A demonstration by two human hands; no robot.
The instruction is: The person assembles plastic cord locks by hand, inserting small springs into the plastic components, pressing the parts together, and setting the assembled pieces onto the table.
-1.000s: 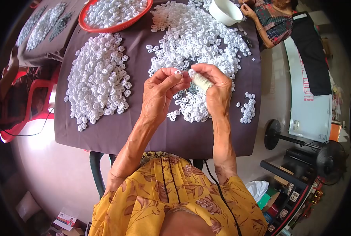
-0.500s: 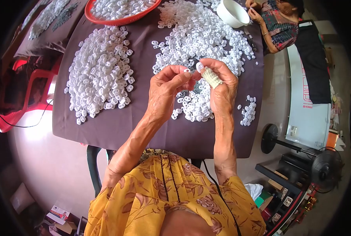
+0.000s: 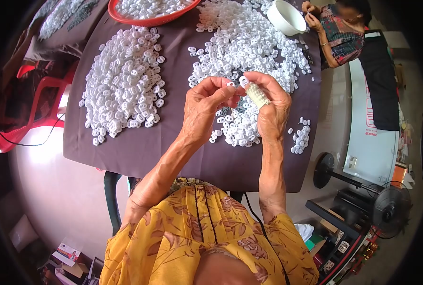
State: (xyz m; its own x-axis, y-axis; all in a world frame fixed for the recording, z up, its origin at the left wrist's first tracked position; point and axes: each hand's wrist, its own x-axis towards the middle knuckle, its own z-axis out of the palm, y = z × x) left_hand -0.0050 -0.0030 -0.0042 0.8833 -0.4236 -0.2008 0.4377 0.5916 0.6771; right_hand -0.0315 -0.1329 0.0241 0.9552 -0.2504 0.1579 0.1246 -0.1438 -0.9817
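Observation:
My left hand is closed in a pinch, thumb against forefinger, on a small white two-holed plastic piece. Beside it my right hand pinches another white oval plastic piece, and a cream ribbed cloth cover wraps one of its digits. The fingertips of both hands nearly meet above the table. Under and beyond them spreads a large heap of the same white pieces. Small grey parts show partly between the hands, mostly hidden by the fingers.
A second heap of white pieces lies at the left on the brown tablecloth. At the back stand a red basin and a white bowl. A smaller cluster sits at right. Another person works at the far right corner.
The view has shifted slightly, so the table's contents appear a little further right. Both hands keep their pinch on the white pieces, with fingertips close together.

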